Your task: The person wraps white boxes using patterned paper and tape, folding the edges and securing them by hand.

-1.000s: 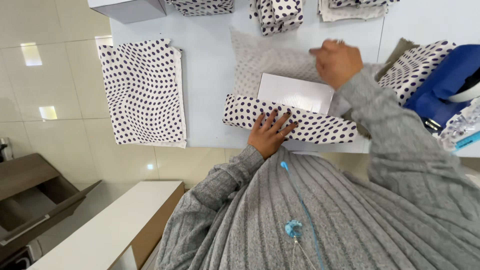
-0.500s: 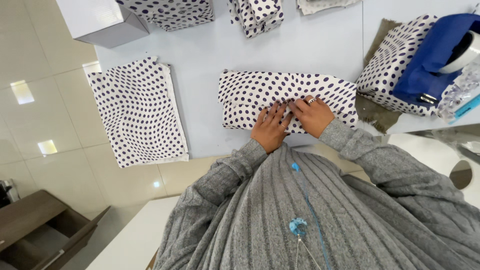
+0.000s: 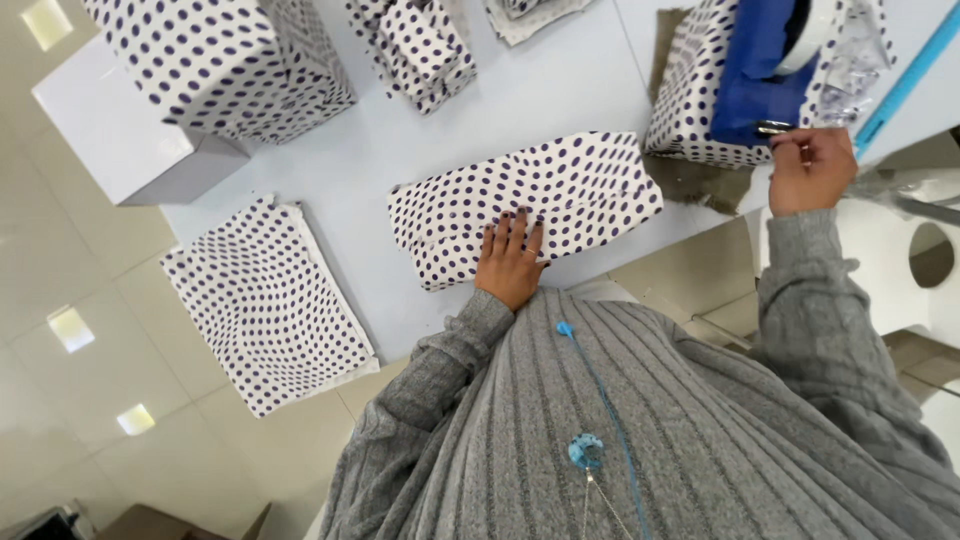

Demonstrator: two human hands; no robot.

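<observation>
Here the left hand [image 3: 512,262] lies flat, fingers spread, palm down on the near edge of a box wrapped in white paper with dark dots [image 3: 525,205], pressing it onto the pale table [image 3: 560,90]; it presses rather than grips. The wrapped box sits in the middle of the table, tilted a bit, long side running left to right, just in front of the person's grey ribbed sweater [image 3: 640,430]. The right hand [image 3: 810,170] is up at the right edge of the table, well apart from the box, fingers curled around a small dark clip-like thing [image 3: 772,128] that is too small to identify; it touches the blue cloth bag [image 3: 765,70] lying on another dotted package [image 3: 690,90]. A loose sheet of the same dotted paper [image 3: 265,300] lies flat at the left, hanging partly over the table edge. A big wrapped box [image 3: 220,60] stands at the far left on top of a plain white box [image 3: 130,140], and a smaller wrapped parcel [image 3: 415,45] sits near the top centre. A blue cord with a round bead [image 3: 587,450] hangs down the sweater.
</observation>
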